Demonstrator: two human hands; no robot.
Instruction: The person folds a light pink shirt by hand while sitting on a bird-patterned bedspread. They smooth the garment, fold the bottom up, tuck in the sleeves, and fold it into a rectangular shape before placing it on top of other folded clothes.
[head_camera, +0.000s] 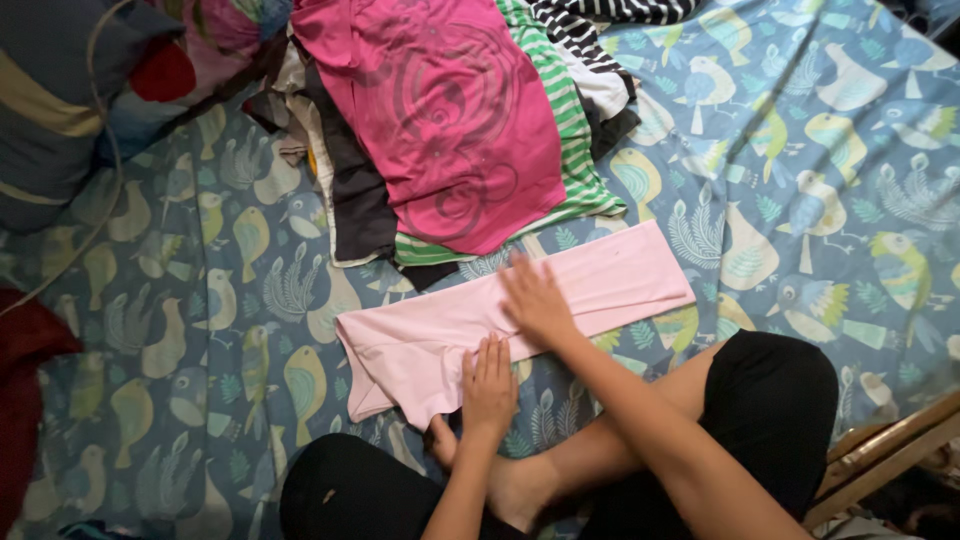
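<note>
Fingers (478, 362) of the left hand (488, 388) lie straight and together, flat on the near edge of a folded pale pink garment (610, 285); they grip nothing. Across it, the right hand (535, 300) presses palm down on the middle of the same cloth, fingers spread and extended, also holding nothing. That garment lies as a long band on a blue bedsheet printed with birds (800, 180), just in front of the person's crossed legs. Behind it, nearly touching, sits a heap of clothes: a magenta shirt (450, 120) on top, a green-and-white striped piece (570, 130) beside it, dark garments (360, 200) under. A striped pillow (50, 110) rests far left.
</note>
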